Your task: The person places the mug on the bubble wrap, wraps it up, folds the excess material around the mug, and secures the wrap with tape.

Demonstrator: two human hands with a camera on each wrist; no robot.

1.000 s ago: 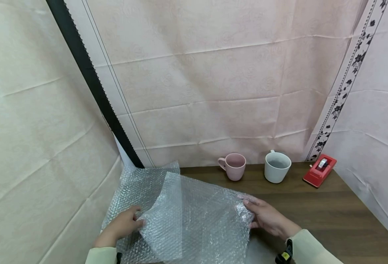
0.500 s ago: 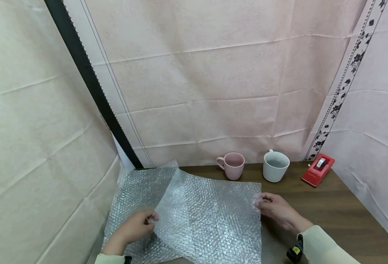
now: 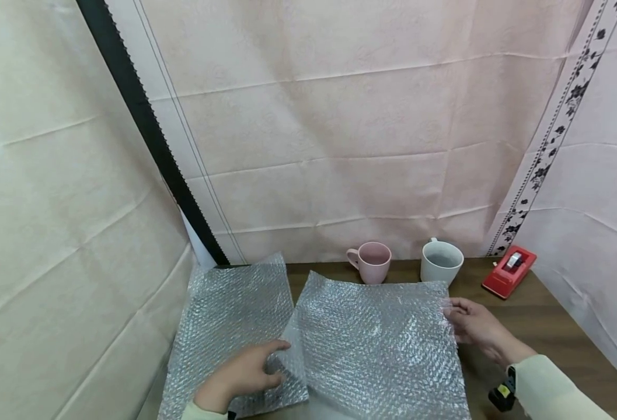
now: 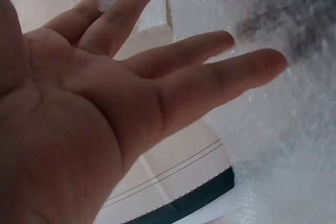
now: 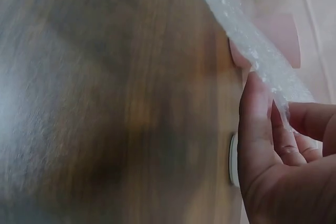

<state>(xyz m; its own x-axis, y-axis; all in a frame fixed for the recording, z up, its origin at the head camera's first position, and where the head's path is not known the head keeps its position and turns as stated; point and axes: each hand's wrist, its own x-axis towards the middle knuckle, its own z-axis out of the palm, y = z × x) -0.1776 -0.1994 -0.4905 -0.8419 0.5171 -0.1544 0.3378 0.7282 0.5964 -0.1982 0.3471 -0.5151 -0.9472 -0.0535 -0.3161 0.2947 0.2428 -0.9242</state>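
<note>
A sheet of clear bubble wrap [image 3: 376, 344] hangs from my right hand [image 3: 483, 329], which pinches its right edge between thumb and fingers. The right wrist view has the wrap's edge [image 5: 239, 32] running into that grip, raised over the table. My left hand [image 3: 245, 373] is at the sheet's left edge, thumb and forefinger spread apart; in the left wrist view its fingers [image 4: 220, 77] are straight and hold nothing. A second piece of bubble wrap [image 3: 234, 309] lies on the left, partly under my left hand.
Behind the raised sheet, a pink mug [image 3: 374, 262] and a pale white mug [image 3: 441, 262] stand at the back of the wooden table [image 3: 550, 350]. A red tape dispenser [image 3: 509, 272] is to their right. Cloth curtains [image 3: 340, 128] close off the back and sides.
The bubble wrap sheet has moved right and spread flatter, drawn by my right hand. My left hand has followed rightward, its fingers now spread. More of the left piece shows.
</note>
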